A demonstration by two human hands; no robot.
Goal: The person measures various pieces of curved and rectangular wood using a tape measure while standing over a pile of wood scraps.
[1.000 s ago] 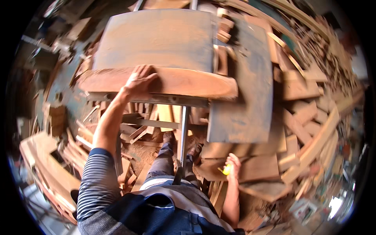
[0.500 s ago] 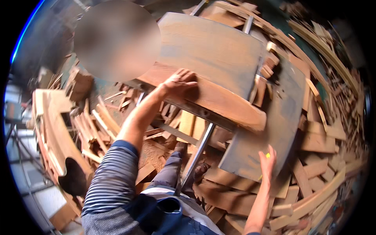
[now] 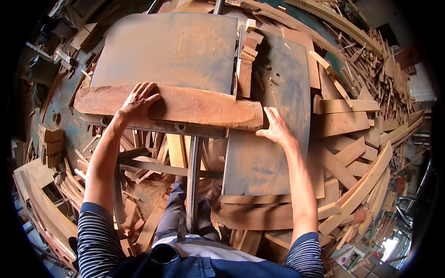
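A long, reddish-brown wooden plank with one rounded edge lies crosswise on a flat grey machine table, along its near edge. My left hand rests on the plank's left half, palm down, fingers spread over the top. At the plank's right end is my right hand, thumb and fingers apart around the corner; whether it presses on the wood I cannot tell. Beyond the plank, a thin upright metal strip stands beside several small wood blocks. The plank's right end reaches over a second grey table section.
Offcuts are heaped on the right, with curved boards among them. Wood strips and a stack of blocks lie at left. A metal bar runs from the table toward my body, between my legs. Sawdust covers parts of the floor.
My right hand has come up from the lower right, away from the plank, to its right end. My left hand stays on the plank. The whole view has turned and steadied.
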